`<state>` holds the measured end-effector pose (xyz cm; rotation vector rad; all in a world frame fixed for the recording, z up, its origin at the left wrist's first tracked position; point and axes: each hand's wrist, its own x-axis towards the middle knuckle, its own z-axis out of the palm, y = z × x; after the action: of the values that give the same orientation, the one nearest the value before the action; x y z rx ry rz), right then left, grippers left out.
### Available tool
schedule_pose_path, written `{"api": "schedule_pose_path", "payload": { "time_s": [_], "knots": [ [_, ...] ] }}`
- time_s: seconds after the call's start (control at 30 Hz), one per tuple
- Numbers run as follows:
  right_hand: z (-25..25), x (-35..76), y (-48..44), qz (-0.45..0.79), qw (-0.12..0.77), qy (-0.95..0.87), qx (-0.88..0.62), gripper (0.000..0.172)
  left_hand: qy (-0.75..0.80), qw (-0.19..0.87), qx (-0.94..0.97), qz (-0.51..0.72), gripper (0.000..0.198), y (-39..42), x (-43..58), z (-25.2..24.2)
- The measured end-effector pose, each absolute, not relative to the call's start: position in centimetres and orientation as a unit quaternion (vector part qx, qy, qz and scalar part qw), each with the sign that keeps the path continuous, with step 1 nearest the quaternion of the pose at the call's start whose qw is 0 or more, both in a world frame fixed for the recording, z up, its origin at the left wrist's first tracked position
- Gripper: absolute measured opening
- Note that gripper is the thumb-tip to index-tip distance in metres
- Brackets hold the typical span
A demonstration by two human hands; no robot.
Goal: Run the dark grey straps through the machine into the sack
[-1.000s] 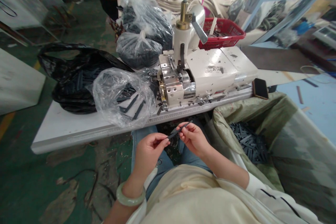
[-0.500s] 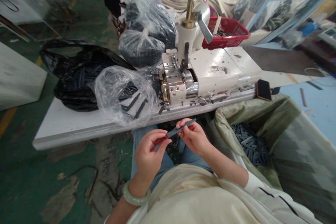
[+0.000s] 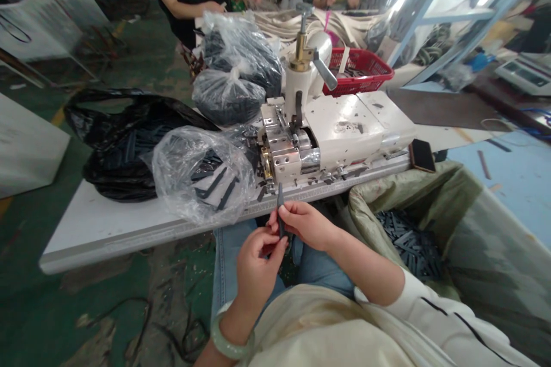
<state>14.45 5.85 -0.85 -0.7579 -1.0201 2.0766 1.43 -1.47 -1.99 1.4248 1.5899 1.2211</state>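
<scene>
Dark strip [image 3: 280,195] is pinched between both hands, in front of the surface's near edge and above the lap, its far tip pointing toward the machine. The right hand [image 3: 307,225] has its grip closed on the middle, thumb on top; the left hand [image 3: 258,258] grasps the near end with thumb and fingertips. Two pinches set close together probably keep so narrow a piece from twisting. It looks thin, matt and tapered at the tip; leather or something similar, though I cannot be sure. A pale green bangle [image 3: 221,330], smooth and rounded, circles the left wrist.

Just beyond stands the cream machine [image 3: 348,126], glossy, with polished steel plates, a brass fitting and dark scraps scattered over it. To its left on the white surface [image 3: 99,226], a crinkled clear bag [image 3: 172,169] gapes toward the seat, perhaps so that the dark pieces inside lie within easy reach. Beside it slumps a shiny black bag [image 3: 105,180], also holding dark strips. At the right, a container lined with creased green cloth [image 3: 404,183] holds a tangled heap of loose strips [image 3: 411,243], likely placed there for the right arm's convenience.
</scene>
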Motion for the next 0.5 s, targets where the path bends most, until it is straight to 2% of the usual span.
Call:
{"api": "schedule_pose_path", "payload": {
  "time_s": [0.13,0.3,0.5],
  "knots": [
    [-0.1,14.6,7.7,0.768,0.380,-0.384,-0.344,0.039,0.577,0.433,0.520,0.457,0.017,-0.8,2.0,-1.8],
    [0.1,16.3,12.8,0.699,0.438,-0.370,-0.427,0.041,0.563,0.439,0.527,0.461,0.017,-0.4,1.2,-1.8],
    [0.5,17.4,15.4,0.717,0.449,-0.320,-0.426,0.033,0.577,0.466,0.479,0.470,0.018,-0.6,0.3,-2.7]
  ]
}}
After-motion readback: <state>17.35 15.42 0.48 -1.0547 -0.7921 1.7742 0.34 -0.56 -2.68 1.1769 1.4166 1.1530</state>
